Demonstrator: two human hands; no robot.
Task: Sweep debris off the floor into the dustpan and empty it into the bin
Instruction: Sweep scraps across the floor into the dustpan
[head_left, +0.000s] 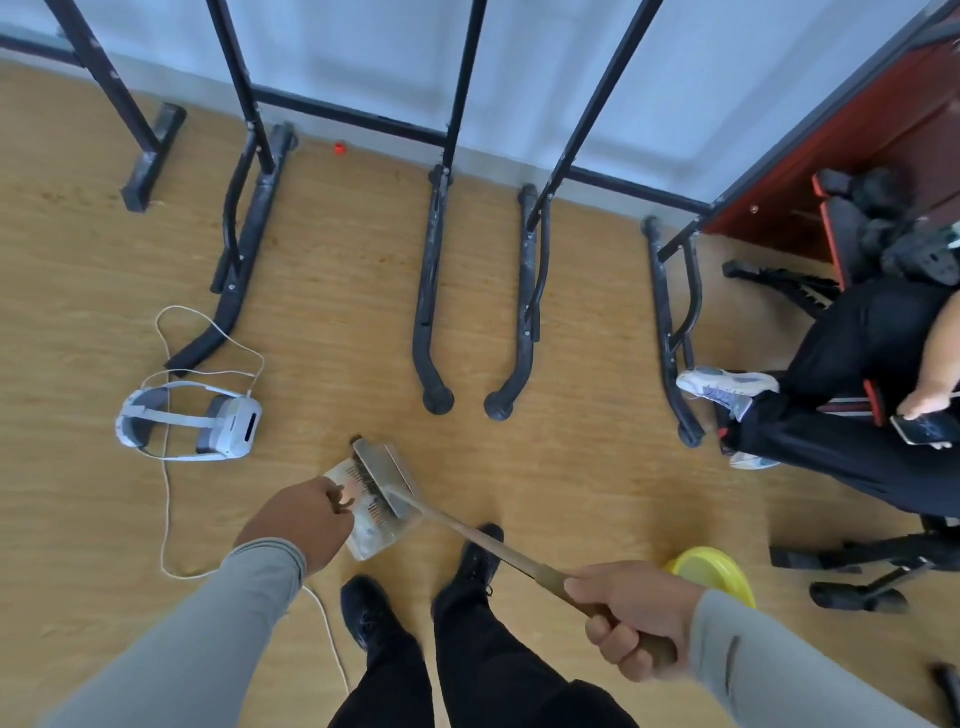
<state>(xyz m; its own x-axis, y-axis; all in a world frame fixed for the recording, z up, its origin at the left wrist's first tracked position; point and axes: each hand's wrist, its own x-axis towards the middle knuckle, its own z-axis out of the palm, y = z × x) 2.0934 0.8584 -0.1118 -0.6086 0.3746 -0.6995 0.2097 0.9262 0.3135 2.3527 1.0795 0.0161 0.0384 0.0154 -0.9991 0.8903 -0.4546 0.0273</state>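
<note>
Right hand (631, 621) clamped on the brush handle, left hand (298, 522) gripping the dustpan: sweeping under way.

Brush (382, 475) bristles rest across the clear dustpan (371, 540), which sits on the wooden floor (571, 493) just ahead of the person's black shoes (366, 608); little debris can be made out, so collection looks nearly done, with emptying into a bin still to come. No bin is clearly visible. A small red scrap (340, 149) lies by the far wall; a white headset (189, 426) lies left, a yellow disc (714, 569) right.
</note>
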